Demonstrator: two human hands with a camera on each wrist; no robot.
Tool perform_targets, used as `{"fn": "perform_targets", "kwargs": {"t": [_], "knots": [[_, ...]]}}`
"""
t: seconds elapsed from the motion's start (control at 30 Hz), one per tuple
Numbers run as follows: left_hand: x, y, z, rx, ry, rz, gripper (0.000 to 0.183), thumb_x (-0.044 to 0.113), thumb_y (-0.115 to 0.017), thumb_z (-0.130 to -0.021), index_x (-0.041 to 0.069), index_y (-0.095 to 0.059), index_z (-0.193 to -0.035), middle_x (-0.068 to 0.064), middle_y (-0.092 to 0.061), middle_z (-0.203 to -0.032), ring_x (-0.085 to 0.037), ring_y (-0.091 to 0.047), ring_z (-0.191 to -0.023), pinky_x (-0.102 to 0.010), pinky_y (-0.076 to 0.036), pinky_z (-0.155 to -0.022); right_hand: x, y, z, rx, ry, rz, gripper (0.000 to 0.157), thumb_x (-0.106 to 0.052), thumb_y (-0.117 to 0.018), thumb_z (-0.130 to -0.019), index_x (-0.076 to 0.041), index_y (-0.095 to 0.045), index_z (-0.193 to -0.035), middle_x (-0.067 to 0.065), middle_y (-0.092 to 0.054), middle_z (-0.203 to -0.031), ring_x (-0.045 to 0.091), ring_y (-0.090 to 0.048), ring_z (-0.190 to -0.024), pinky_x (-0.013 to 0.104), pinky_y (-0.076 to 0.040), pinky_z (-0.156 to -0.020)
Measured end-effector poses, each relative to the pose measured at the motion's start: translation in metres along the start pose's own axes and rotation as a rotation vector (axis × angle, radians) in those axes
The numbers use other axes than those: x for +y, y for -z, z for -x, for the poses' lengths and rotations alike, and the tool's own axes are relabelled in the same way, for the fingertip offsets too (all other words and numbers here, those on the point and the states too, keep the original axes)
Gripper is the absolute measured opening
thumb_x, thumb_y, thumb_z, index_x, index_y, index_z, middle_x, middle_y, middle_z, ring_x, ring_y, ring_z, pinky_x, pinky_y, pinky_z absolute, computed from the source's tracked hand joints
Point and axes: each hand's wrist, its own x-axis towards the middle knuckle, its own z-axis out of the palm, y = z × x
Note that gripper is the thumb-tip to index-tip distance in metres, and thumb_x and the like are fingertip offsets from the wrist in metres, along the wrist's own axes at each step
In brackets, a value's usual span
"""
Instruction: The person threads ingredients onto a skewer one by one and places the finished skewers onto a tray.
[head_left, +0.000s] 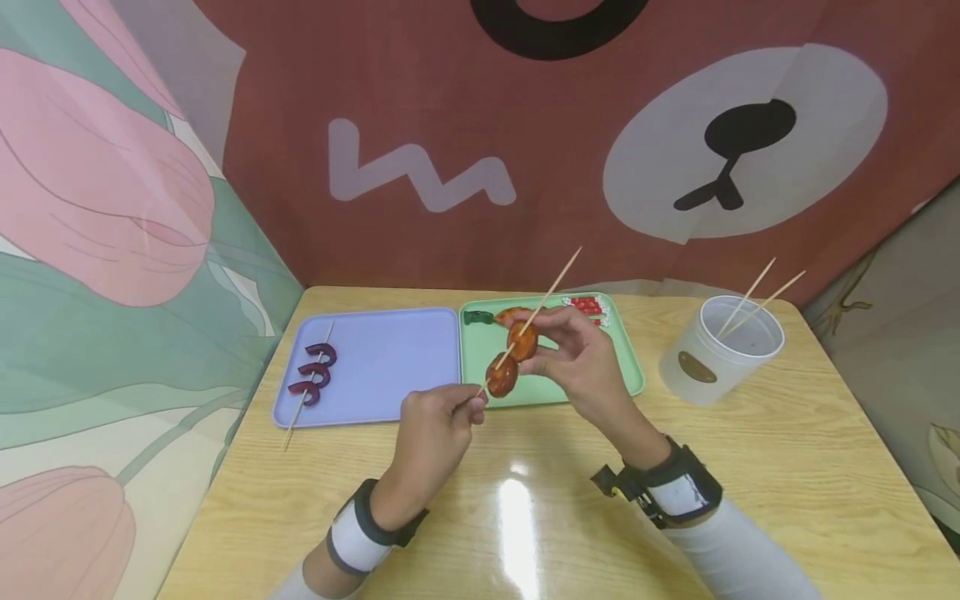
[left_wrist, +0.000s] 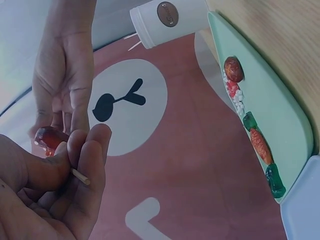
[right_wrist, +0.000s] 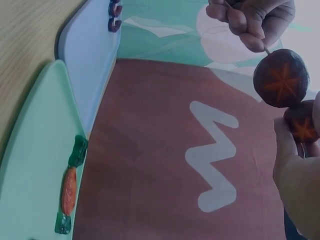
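Note:
My left hand (head_left: pixel 438 437) pinches the lower end of a bamboo skewer (head_left: pixel 558 279) between thumb and fingers. On the skewer sit two toy shiitake mushrooms, one (head_left: pixel 502 375) near the left fingertips and one (head_left: pixel 522 342) higher up. My right hand (head_left: pixel 581 358) grips the upper mushroom by its sides. The skewer slants, with its tip rising beyond the right fingers. In the right wrist view, the mushroom caps (right_wrist: pixel 281 78) are dark with star-shaped orange cuts. Both hands are raised in front of the green tray (head_left: pixel 630 367).
In the green tray lie green pieces (left_wrist: pixel 275 181), an orange piece (left_wrist: pixel 260 146), red-and-white pieces (head_left: pixel 585 305) and a brown piece (left_wrist: pixel 233 69). Left of it, a blue tray (head_left: pixel 397 358) bears a skewer with three dark red curled pieces (head_left: pixel 313 375). A white tub (head_left: pixel 701 354) with two skewers stands right.

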Motion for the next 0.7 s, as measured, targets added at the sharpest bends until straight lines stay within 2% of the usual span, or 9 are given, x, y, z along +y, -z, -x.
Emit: {"fn": "perform_targets", "kwargs": {"t": [0.07,0.17,0.27,0.33,0.43,0.47,0.53,0.63,0.7], "knots": [[-0.001,0.000,0.000,0.000,0.000,0.002,0.005,0.004,-0.074,-0.079,0.008,-0.077,-0.077,0.003,-0.069,-0.062,-0.002,-0.063,-0.056,-0.017,-0.054,-0.055,0.000,0.003,-0.001,-0.032,-0.004,0.029,0.045,0.007,-0.076,-0.070,-0.003,-0.060,-0.110,0.021,-0.063,-0.123,0.034,-0.059,-0.117,0.045,-0.052,-0.091],[-0.003,0.000,0.001,-0.002,0.008,-0.001,0.006,0.003,-0.073,-0.079,0.008,-0.077,-0.078,0.002,-0.070,-0.064,-0.002,-0.064,-0.057,-0.016,-0.054,-0.056,0.001,0.015,-0.005,-0.103,-0.046,0.134,0.053,-0.004,-0.077,-0.072,0.001,-0.056,-0.121,0.024,-0.059,-0.128,0.031,-0.057,-0.119,0.044,-0.050,-0.095],[-0.005,0.002,0.002,-0.007,0.031,-0.003,0.008,0.000,-0.073,-0.078,0.007,-0.077,-0.080,0.001,-0.071,-0.066,-0.001,-0.064,-0.057,-0.014,-0.053,-0.056,0.006,0.036,-0.011,-0.124,-0.162,0.367,0.052,-0.018,-0.070,-0.084,0.000,-0.053,-0.129,0.020,-0.058,-0.130,0.029,-0.059,-0.111,0.041,-0.053,-0.088],[-0.006,0.003,0.003,-0.011,0.043,-0.005,0.009,0.000,-0.073,-0.079,0.007,-0.077,-0.081,0.000,-0.072,-0.067,-0.001,-0.064,-0.057,-0.013,-0.052,-0.056,0.014,0.054,-0.016,-0.108,-0.270,0.578,0.051,-0.028,-0.065,-0.090,-0.001,-0.051,-0.132,0.018,-0.057,-0.131,0.029,-0.060,-0.108,0.042,-0.054,-0.084],[-0.008,0.006,0.004,-0.016,0.059,-0.005,0.008,0.000,-0.073,-0.079,0.006,-0.077,-0.082,-0.001,-0.072,-0.067,-0.002,-0.064,-0.057,-0.013,-0.052,-0.055,0.030,0.080,-0.021,-0.111,-0.437,0.911,0.056,-0.035,-0.062,-0.092,-0.002,-0.050,-0.135,0.018,-0.054,-0.134,0.033,-0.059,-0.109,0.048,-0.052,-0.083],[-0.008,0.006,0.005,-0.018,0.063,-0.008,0.007,0.000,-0.073,-0.079,0.006,-0.077,-0.082,-0.001,-0.072,-0.067,-0.002,-0.064,-0.057,-0.013,-0.052,-0.055,0.036,0.088,-0.022,-0.119,-0.473,1.007,0.057,-0.035,-0.062,-0.092,-0.001,-0.050,-0.135,0.020,-0.053,-0.135,0.036,-0.056,-0.115,0.051,-0.050,-0.090],[-0.009,0.007,0.006,-0.023,0.072,-0.013,0.006,0.002,-0.073,-0.079,0.006,-0.077,-0.082,0.000,-0.071,-0.066,-0.001,-0.064,-0.058,-0.014,-0.052,-0.055,0.049,0.101,-0.024,-0.145,-0.512,1.178,0.059,-0.032,-0.066,-0.090,0.003,-0.050,-0.135,0.024,-0.053,-0.135,0.041,-0.051,-0.121,0.053,-0.044,-0.097],[-0.009,0.008,0.006,-0.033,0.082,-0.022,0.005,0.004,-0.073,-0.080,0.005,-0.077,-0.083,0.000,-0.071,-0.065,-0.001,-0.063,-0.058,-0.014,-0.052,-0.054,0.068,0.117,-0.023,-0.171,-0.530,1.313,0.061,-0.027,-0.072,-0.084,0.006,-0.053,-0.133,0.028,-0.054,-0.131,0.044,-0.048,-0.122,0.055,-0.041,-0.101],[-0.009,0.009,0.006,-0.039,0.092,-0.024,0.005,0.004,-0.073,-0.080,0.005,-0.077,-0.083,0.000,-0.071,-0.065,-0.001,-0.063,-0.058,-0.014,-0.052,-0.054,0.081,0.125,-0.022,-0.188,-0.523,1.356,0.063,-0.026,-0.076,-0.080,0.006,-0.055,-0.131,0.028,-0.056,-0.129,0.043,-0.048,-0.122,0.053,-0.040,-0.102]]}}
